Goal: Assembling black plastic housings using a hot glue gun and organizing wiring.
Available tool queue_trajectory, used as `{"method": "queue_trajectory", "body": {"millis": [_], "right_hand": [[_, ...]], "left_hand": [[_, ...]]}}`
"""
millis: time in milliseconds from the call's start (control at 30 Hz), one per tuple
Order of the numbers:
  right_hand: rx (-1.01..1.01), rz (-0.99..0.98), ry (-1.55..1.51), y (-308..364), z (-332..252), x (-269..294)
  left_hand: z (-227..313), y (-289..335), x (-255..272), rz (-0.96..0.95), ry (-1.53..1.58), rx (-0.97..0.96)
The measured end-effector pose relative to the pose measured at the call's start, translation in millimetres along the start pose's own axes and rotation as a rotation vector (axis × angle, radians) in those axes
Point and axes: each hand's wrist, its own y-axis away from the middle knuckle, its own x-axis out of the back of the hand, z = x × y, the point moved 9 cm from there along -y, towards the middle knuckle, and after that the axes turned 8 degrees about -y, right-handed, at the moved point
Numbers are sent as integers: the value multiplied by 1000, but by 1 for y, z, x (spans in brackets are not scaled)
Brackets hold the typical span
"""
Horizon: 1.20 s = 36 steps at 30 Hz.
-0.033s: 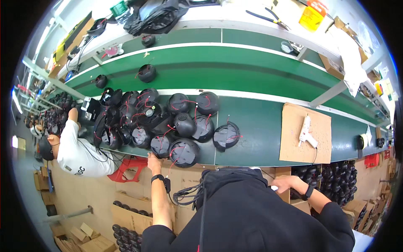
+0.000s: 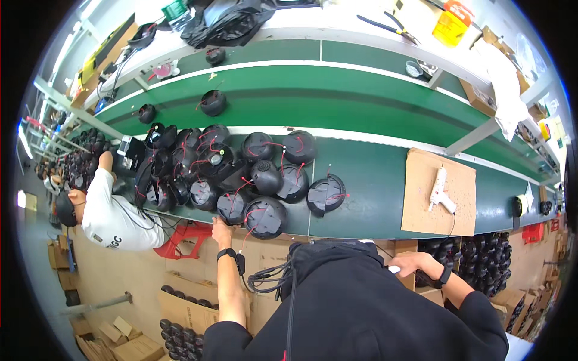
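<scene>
Toward half past eight, a co-worker in a white shirt (image 2: 122,219) sits beside the surface (image 2: 367,192); a few dark capital letters show on the shirt, next to a small dark patch. At seven o'clock, a brown carton (image 2: 180,305) on the floor bears a line of faint print, too small to read. At eight o'clock, the left hand (image 2: 221,229) touches the near edge of the surface, just below a black bowl (image 2: 232,207) with a red wire; its fingers are partly hidden, so I cannot tell how far open they are or whether they grip anything. Close by, another black bowl (image 2: 265,218) sits at that edge, and more are crowded together toward nine and ten o'clock. At one o'clock, pliers (image 2: 394,29) with dark and yellow handles lie on the shelf (image 2: 337,27). At four o'clock, the right hand (image 2: 410,262) is closed, fingers curled around a small white piece (image 2: 394,269). At three o'clock, a white glue gun (image 2: 439,188) lies on cardboard (image 2: 415,210). Between one and two, a yellow jar (image 2: 450,29) has markings too blurred to read.
</scene>
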Motion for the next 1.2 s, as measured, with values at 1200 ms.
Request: {"method": "queue_trajectory", "body": {"millis": [1200], "right_hand": [[93, 1046, -583, -30, 59, -28]], "left_hand": [[4, -11, 1, 100, -110, -220]]}}
